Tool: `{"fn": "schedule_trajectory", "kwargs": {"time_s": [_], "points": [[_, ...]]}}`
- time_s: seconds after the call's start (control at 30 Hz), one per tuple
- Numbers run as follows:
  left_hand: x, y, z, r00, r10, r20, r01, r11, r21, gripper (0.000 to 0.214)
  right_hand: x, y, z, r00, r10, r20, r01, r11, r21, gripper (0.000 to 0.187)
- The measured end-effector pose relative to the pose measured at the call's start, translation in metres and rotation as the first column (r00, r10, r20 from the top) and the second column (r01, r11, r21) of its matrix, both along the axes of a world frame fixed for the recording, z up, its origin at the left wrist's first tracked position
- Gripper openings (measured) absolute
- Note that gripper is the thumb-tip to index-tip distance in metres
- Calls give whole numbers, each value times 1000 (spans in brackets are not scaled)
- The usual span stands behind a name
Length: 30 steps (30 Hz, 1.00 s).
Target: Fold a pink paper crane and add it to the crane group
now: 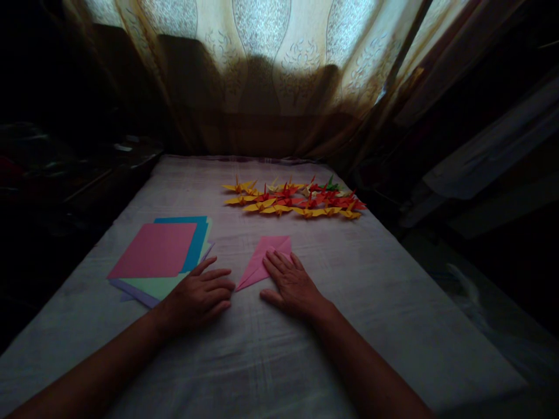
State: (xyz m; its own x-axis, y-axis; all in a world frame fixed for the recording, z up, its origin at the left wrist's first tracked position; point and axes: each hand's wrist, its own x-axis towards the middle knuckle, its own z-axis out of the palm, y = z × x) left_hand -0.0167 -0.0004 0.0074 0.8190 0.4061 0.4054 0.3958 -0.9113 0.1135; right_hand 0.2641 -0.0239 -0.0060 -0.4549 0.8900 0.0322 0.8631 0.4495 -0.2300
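Observation:
A pink sheet of origami paper point(257, 265), folded into a kite shape, lies on the table with its narrow point toward me and to the left. My right hand point(288, 282) rests flat on its right part, fingers stretched out, covering some of the paper. Close to the narrow point, my left hand point(203, 294) lies with its fingers apart and nothing in them. Left of that hand is a loose stack of square sheets, with a pink sheet point(152, 250) on top, a blue sheet point(195, 247) under it, and pale green and lilac ones below.
Rows of folded paper cranes point(279, 208), yellow, red, green and cream, stand at the back right of the table. A pale checked cloth point(244, 372) covers the tabletop. Behind it hangs a patterned curtain point(262, 75). Dark clutter lies left of the table.

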Motion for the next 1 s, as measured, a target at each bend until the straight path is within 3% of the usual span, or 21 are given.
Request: {"fn": "schedule_trajectory", "kwargs": {"time_s": [0.1, 0.2, 0.33, 0.43, 0.6, 0.77, 1.0], "points": [[13, 12, -1, 995, 76, 64, -76, 997, -4, 23, 0, -2, 0, 1000, -6, -30, 7, 998, 58, 69], [36, 34, -1, 987, 154, 32, -153, 987, -50, 27, 2, -1, -5, 995, -23, -97, 41, 981, 192, 56], [69, 62, -1, 970, 228, -84, -238, 961, -140, 45, 6, 5, -20, 944, -181, -276, 281, 878, 387, 42], [87, 75, 3, 970, 179, -166, -213, 954, -213, 54, 9, 10, -27, 886, -251, -390, 406, 827, 389, 47], [91, 83, 13, 976, 126, -176, -166, 959, -230, 52, 10, 10, -23, 848, -250, -468, 415, 862, 292, 47], [89, 83, 16, 981, 141, -130, -167, 962, -216, 57, 11, 9, -13, 845, -196, -497, 353, 903, 244, 23], [91, 83, 9, 963, 188, -194, -224, 958, -182, 70, 13, 6, -2, 888, -140, -438, 263, 936, 234, 28]]}}
